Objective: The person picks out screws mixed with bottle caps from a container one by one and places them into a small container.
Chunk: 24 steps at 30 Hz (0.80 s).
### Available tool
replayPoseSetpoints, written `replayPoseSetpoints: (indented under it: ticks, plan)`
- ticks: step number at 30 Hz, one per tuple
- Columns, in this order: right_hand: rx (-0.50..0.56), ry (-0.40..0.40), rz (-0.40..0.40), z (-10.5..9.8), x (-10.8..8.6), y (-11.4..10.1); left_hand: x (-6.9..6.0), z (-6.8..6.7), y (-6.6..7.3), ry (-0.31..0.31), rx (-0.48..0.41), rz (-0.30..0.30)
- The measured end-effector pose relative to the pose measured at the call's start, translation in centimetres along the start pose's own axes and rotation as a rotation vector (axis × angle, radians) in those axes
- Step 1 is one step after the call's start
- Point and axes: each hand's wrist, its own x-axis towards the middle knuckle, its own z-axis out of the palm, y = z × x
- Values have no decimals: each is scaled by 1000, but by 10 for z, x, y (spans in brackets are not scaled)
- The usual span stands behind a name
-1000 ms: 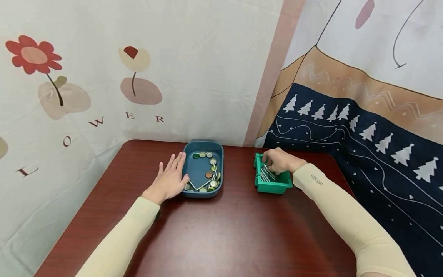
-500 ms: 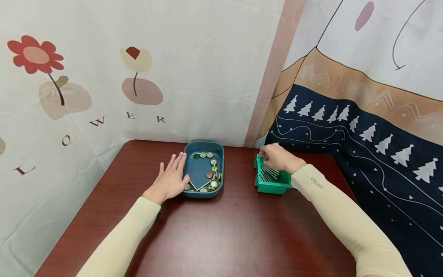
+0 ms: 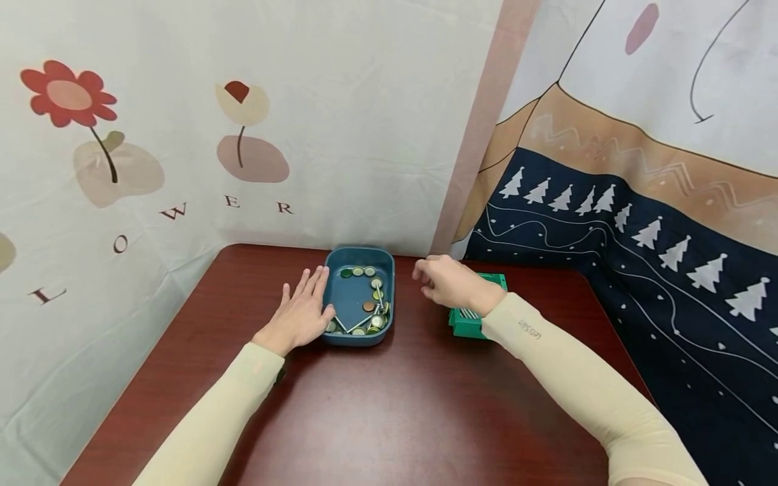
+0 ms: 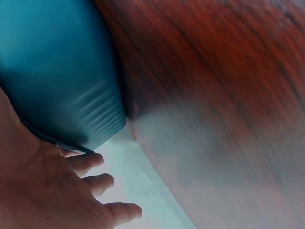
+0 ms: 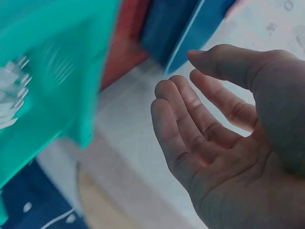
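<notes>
In the head view, a blue bin on the table holds several bottle caps and a few thin metal rods, perhaps nails. Against its left rim rests my left hand, fingers straight; the left wrist view has that palm beside the bin's outer wall. My right hand is in the air between the bin and a green box, partly covering the box. With fingers loosely bent and the thumb apart, the right palm shows nothing held. More metal rods lie inside the green box.
Both containers stand near the back of a reddish-brown table. A pale printed cloth hangs behind the table, and a dark blue cloth with trees covers the right side.
My right hand has lifted out of the green box and moved left toward the blue bin. The left hand stays at the bin's rim.
</notes>
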Motion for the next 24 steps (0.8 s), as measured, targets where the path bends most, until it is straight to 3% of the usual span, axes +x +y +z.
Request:
replayPoseSetpoints:
  ticks: [12,19,24]
  plan:
    - [-62,-106,-141,33,48,-56,0,0,2,0,-7,-9]
    - [-116,-297,-157,50,80,-81,-2,-2,3,-5,-16,-9]
    - [-242,-410,-144,62,99,-93,-2,-2,3,-9,-16,-7]
